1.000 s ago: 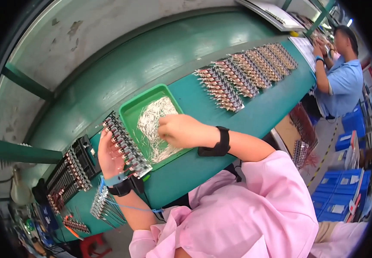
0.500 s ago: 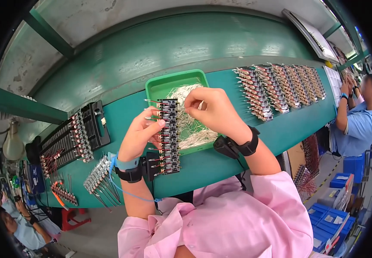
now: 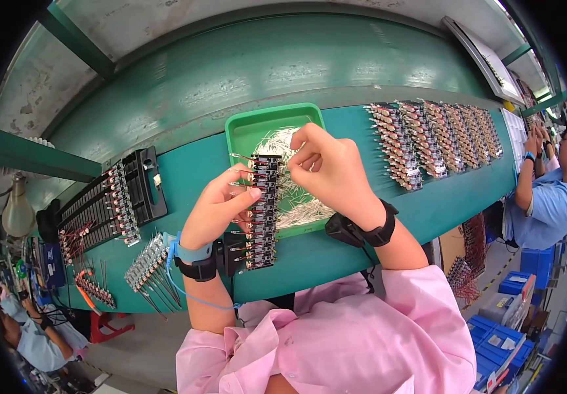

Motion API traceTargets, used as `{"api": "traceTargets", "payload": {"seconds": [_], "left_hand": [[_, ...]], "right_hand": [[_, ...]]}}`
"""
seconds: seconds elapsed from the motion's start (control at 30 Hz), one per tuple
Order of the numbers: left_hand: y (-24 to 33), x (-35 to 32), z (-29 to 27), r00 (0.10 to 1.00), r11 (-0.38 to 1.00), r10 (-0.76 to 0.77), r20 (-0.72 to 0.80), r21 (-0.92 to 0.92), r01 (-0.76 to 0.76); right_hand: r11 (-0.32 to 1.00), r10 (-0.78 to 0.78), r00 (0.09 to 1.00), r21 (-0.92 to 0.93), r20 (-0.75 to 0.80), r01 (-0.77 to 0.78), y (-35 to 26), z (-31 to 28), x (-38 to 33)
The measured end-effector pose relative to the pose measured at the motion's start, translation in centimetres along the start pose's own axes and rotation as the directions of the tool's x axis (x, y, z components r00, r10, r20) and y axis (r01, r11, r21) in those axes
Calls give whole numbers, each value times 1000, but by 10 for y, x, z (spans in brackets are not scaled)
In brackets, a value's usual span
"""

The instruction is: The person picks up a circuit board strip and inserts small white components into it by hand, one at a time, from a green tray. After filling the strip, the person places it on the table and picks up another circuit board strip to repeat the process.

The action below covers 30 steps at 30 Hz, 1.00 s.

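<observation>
Here the left hand grips a long black strip of small components by its left edge, thumb on top and fingers pressed against it. The strip's long axis runs from twelve to six o'clock, its top end over the lower left corner of the green tray and its lower end over the bench edge. The right hand sits at about two o'clock from the strip's middle, just beside its top end; thumb and forefinger are pinched together, seemingly on a thin wire lead, though the lead itself is too fine to make out. That hand is the nearer one to the strip's upper slots. White leaded parts lie heaped in the tray, directly under and at three o'clock of the strip.

Toward two o'clock, filled strips lie in a fanned row on the bench. At nine o'clock stands a black rack with more strips, and at eight o'clock a loose bundle of pinned parts. Blue bins sit on the floor at four o'clock. A flat white sheet lies at the bench's far right end, beside a co-worker in blue.
</observation>
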<state>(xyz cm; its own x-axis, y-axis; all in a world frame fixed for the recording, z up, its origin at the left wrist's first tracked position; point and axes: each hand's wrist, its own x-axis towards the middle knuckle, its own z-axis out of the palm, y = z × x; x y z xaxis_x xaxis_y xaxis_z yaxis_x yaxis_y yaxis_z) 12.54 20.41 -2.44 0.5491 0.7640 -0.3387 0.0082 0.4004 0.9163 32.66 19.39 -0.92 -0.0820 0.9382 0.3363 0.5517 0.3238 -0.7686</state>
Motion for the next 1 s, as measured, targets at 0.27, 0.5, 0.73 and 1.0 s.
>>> {"api": "traceTargets", "payload": {"seconds": [0.27, 0.5, 0.73, 1.0], "left_hand": [[1, 0, 1, 1000, 1000, -1, 9, 10, 1], [2, 0, 2, 1000, 1000, -11, 3, 10, 11], [3, 1, 4, 1000, 1000, -24, -3, -4, 24], [2, -1, 3, 999, 999, -22, -24, 35, 23]], "right_hand": [[996, -46, 999, -83, -5, 45, 1, 1, 0], [993, -82, 996, -91, -17, 80, 2, 5, 0], [986, -129, 991, -114, -41, 124, 3, 6, 1], [986, -152, 987, -74, -51, 148, 3, 8, 1]]}}
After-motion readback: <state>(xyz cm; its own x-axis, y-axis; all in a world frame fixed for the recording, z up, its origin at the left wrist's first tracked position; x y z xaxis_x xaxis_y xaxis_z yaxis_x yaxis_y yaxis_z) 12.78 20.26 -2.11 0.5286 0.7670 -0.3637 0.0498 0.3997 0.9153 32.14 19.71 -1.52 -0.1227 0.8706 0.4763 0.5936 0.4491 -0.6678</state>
